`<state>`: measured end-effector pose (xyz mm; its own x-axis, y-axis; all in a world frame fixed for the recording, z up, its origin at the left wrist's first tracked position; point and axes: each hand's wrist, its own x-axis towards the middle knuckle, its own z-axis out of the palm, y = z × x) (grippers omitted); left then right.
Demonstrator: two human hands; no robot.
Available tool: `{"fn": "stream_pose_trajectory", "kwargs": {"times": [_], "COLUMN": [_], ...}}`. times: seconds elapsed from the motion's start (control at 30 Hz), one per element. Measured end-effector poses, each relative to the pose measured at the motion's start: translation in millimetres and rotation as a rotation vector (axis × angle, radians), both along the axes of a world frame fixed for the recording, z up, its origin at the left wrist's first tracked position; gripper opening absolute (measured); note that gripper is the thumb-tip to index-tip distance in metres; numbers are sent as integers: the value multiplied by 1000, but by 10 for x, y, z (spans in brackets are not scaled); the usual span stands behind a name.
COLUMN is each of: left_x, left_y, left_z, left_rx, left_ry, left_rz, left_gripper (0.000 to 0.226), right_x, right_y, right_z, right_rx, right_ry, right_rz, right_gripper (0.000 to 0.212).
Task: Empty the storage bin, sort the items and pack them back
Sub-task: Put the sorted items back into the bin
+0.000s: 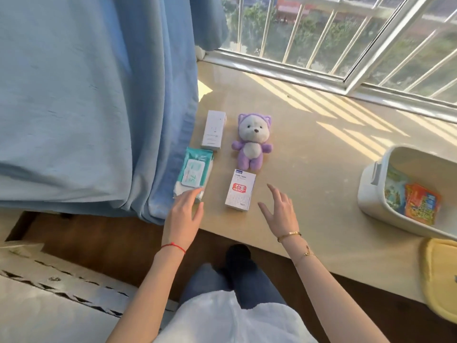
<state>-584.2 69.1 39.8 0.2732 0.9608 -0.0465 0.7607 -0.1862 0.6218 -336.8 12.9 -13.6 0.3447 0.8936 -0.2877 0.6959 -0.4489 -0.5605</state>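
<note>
left hand (184,214) rests loose on the near end of the wipes pack (195,169); right hand (279,211) hovers released; pack seems soft, light: grip its sides

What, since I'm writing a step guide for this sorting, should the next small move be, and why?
Probably reach the right hand over to the storage bin for the colourful packets. They lie inside it, while the wipes pack, plush toy, tall white box and red-stamped box are out on the ledge; that hand is open, holding nothing.
</note>
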Motion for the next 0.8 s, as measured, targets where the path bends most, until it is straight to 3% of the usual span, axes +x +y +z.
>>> {"fn": "stream_pose_trajectory", "kwargs": {"times": [0.3,0.47,0.8], "left_x": [304,400,677], "left_y": [437,575,632], "left_z": [-864,-1266,-1790], "left_rx": [-161,-241,-368], "left_ry": [0,17,-4], "left_rz": [-30,-52,-114], "left_gripper": [37,39,56], "right_x": [-94,-189,102], "right_y": [550,651,379], "right_z": [-953,-1273,-1358], "right_rx": [-193,-177,31], "right_ry": [210,302,329], "right_rz": [-44,-63,-199], "right_gripper": [82,94,75]}}
